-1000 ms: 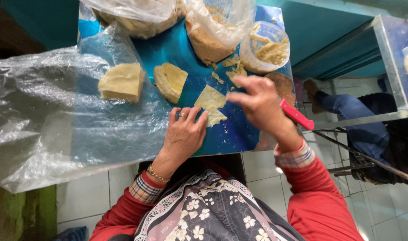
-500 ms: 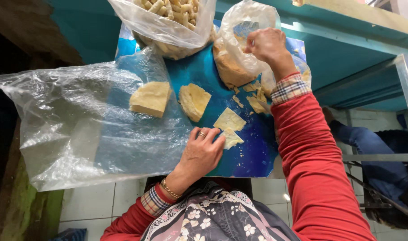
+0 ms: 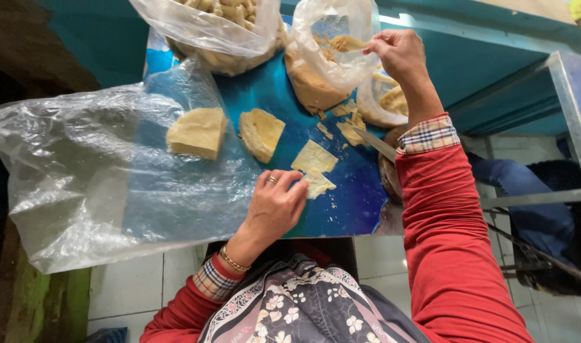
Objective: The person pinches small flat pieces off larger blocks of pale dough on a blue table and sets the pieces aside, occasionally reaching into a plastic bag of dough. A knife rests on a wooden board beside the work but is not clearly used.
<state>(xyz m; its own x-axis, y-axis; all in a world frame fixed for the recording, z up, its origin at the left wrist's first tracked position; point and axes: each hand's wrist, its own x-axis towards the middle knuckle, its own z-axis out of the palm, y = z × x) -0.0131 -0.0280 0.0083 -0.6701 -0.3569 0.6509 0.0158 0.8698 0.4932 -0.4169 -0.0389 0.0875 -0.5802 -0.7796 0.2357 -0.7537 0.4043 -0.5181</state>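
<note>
While our left hand is pressing flat on a thin pale slice, our right hand is pinching crumbly scraps over a clear crinkled bag; the knife is half hidden behind our sleeve.

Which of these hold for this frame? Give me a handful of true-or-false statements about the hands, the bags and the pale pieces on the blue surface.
1. The right hand is raised at the mouth of a clear plastic bag, pinching a small pale piece. True.
2. The left hand is lifted clear of the blue surface. False: it rests on it, fingertips on a flat pale slice.
3. Two thick pale wedges lie left of the slices. True.
4. A knife blade shows beside the right sleeve cuff. True.
5. The large crumpled plastic sheet lies on the right side. False: it spreads to the left.
</note>
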